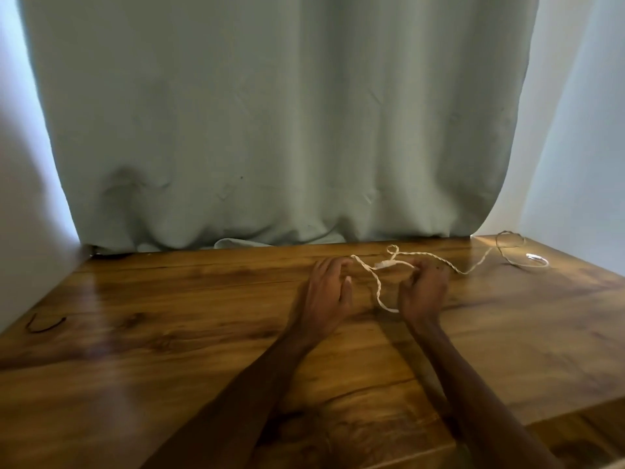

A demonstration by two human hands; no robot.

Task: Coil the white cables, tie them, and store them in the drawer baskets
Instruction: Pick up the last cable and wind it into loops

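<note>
Wood tabletop (169, 316), glossy brown w/ dark grain streaks, fills the lower half of the frame. Pale green curtain (270, 130), soft and wrinkled, hangs across the back, its hem bunched on the table's far edge. White wall (20, 164) on the left side, another wall (581, 130) on the right. Small dark curved thing (45, 324) lies alone at lower left, well apart from the hands; can't tell what it is. Nothing sits between the hands and the cable.

Count: 2 hands, 2 bare forearms coming in from the bottom edge, 1 cable as far as I can see, 2 plugs.

White cable (436, 257) is thin w/ a twisted, rope-like texture, just right of frame centre near the table's far edge. Left hand (329, 292) has its fingers curled, tips pinching one bend of it. Right hand (424, 289) is curled round it just beside. Between them: a small loop up top, a plug (384, 264), and a slack U-shaped loop drooping toward the right wrist. From the right hand the cable trails to the upper right, curls into a loose loop by the curtain corner, and ends at a second plug (537, 258) flat on the wood.
</note>
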